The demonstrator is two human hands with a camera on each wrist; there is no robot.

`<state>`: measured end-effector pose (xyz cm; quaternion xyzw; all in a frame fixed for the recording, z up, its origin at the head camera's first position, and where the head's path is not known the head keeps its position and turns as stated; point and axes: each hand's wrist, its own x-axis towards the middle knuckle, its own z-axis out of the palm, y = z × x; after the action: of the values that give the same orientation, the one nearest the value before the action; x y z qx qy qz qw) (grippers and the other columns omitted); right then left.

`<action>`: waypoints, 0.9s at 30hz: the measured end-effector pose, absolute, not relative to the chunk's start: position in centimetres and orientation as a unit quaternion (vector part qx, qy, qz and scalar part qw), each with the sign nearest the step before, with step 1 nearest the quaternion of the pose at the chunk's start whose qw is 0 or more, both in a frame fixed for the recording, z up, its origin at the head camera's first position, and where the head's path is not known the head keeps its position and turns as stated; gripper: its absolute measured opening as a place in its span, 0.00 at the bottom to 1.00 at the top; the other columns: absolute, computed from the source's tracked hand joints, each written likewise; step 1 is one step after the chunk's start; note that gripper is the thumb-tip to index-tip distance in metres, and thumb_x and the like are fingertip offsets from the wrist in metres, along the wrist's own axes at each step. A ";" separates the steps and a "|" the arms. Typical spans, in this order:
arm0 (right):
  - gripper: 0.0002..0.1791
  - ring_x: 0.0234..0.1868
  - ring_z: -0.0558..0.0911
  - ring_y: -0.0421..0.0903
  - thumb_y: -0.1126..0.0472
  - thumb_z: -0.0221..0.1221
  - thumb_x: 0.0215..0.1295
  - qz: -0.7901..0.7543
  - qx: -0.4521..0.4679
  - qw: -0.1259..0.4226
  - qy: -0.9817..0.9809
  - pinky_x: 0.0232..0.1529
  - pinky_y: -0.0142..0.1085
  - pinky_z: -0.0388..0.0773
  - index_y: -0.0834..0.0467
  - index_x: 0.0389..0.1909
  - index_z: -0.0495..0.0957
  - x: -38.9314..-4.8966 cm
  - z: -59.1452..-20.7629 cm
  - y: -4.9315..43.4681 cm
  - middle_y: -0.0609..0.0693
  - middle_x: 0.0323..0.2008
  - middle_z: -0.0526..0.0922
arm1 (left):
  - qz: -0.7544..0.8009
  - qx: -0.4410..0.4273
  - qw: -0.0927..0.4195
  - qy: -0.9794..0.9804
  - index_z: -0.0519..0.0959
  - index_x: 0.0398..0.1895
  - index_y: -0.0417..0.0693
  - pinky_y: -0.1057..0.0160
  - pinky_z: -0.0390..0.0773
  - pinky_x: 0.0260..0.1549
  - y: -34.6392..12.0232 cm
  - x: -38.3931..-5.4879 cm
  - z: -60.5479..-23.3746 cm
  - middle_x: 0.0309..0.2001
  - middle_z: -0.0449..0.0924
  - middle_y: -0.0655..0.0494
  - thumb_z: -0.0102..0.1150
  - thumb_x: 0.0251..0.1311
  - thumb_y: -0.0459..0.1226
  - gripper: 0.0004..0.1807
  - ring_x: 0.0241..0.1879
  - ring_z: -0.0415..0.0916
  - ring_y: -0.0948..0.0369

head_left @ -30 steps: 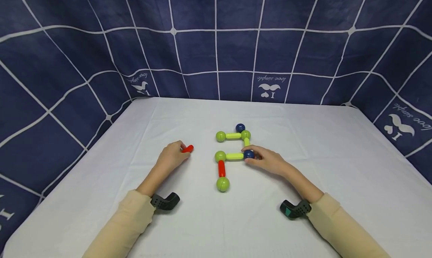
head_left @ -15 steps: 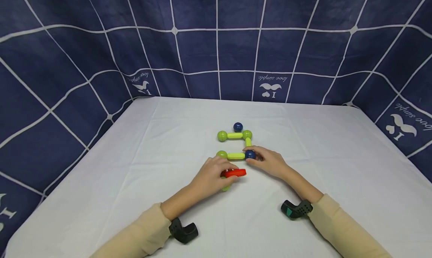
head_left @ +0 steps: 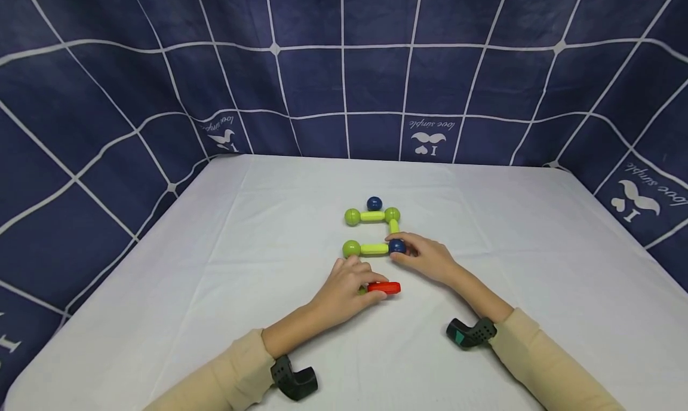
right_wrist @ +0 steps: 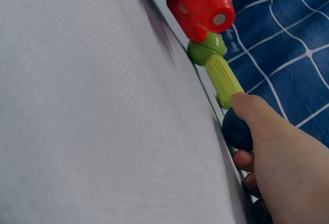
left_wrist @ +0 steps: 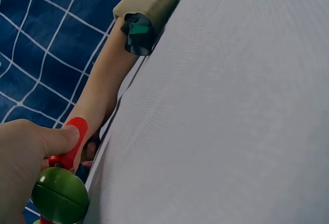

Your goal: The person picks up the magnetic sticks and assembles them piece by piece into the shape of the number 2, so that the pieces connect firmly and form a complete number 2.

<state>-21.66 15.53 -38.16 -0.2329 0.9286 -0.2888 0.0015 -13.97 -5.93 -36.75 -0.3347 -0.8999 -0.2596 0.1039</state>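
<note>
A chain of green balls and light green rods [head_left: 372, 216] lies mid-table and bends down to a dark blue ball [head_left: 396, 246]. My right hand [head_left: 412, 251] pinches that ball; its thumb [right_wrist: 257, 116] lies against the ball [right_wrist: 236, 129] and the rod [right_wrist: 224, 80]. My left hand [head_left: 361, 279] grips a red rod [head_left: 384, 288] lying level, pointing right, its near end at the lowest green ball [left_wrist: 59, 196]. The hand hides most of that ball and a second red rod [right_wrist: 182, 21]. My thumb [left_wrist: 56, 139] presses on the held rod [left_wrist: 74, 136].
A loose dark blue ball [head_left: 374, 204] sits just behind the top rod. The white tablecloth [head_left: 215, 250] is ringed by a dark blue checked curtain [head_left: 344, 76]. Black wrist cameras [head_left: 292, 378] [head_left: 470, 332] sit on both forearms.
My left hand carried the red rod from the table's left side to the lowest green ball, then lowered it level there. The right hand stayed on the blue ball.
</note>
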 end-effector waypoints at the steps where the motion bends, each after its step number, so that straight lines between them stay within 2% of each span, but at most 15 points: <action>1: 0.21 0.26 0.68 0.39 0.43 0.56 0.58 -0.289 -0.233 0.002 0.928 0.25 0.32 0.62 0.44 0.52 0.72 -21.7 -38.1 15.5 0.43 0.25 0.71 | -0.257 -0.334 0.102 -0.901 0.83 0.39 0.54 0.67 0.56 0.35 -5.9 -14.0 -36.7 0.26 0.75 0.65 0.61 0.51 0.49 0.14 0.34 0.60 0.66; 10: 0.22 0.25 0.67 0.38 0.41 0.55 0.58 -0.293 -0.244 -0.017 0.924 0.24 0.32 0.61 0.45 0.52 0.73 -21.7 -38.3 15.5 0.43 0.24 0.71 | -0.207 -0.345 0.089 -0.911 0.83 0.38 0.56 0.67 0.59 0.37 -6.2 -14.2 -36.7 0.28 0.76 0.66 0.61 0.51 0.49 0.13 0.33 0.60 0.67; 13: 0.22 0.25 0.67 0.38 0.41 0.55 0.58 -0.295 -0.248 -0.020 0.922 0.24 0.31 0.61 0.45 0.51 0.73 -21.7 -38.4 15.5 0.43 0.24 0.70 | -0.168 -0.367 0.089 -0.911 0.82 0.38 0.57 0.70 0.62 0.35 -6.7 -14.5 -36.6 0.30 0.77 0.67 0.60 0.52 0.51 0.13 0.32 0.62 0.68; 18: 0.22 0.26 0.68 0.39 0.43 0.57 0.57 -0.290 -0.240 -0.001 0.926 0.25 0.31 0.62 0.44 0.52 0.73 -21.8 -38.1 15.4 0.44 0.25 0.71 | -0.116 -0.402 0.105 -0.902 0.82 0.36 0.58 0.75 0.63 0.27 -7.5 -15.1 -36.5 0.29 0.75 0.68 0.58 0.52 0.53 0.14 0.29 0.63 0.69; 27: 0.22 0.26 0.67 0.40 0.42 0.55 0.59 -0.291 -0.259 0.042 0.920 0.26 0.32 0.62 0.44 0.53 0.71 -22.2 -37.3 15.9 0.44 0.24 0.69 | -0.134 -0.410 0.096 -0.897 0.82 0.35 0.58 0.77 0.61 0.26 -7.6 -15.6 -37.1 0.30 0.75 0.68 0.57 0.53 0.53 0.13 0.30 0.64 0.70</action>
<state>-22.15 15.85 -37.31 -0.2592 0.9200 -0.2908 0.0423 -15.56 -7.58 -37.14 -0.4104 -0.8968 -0.1344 0.0959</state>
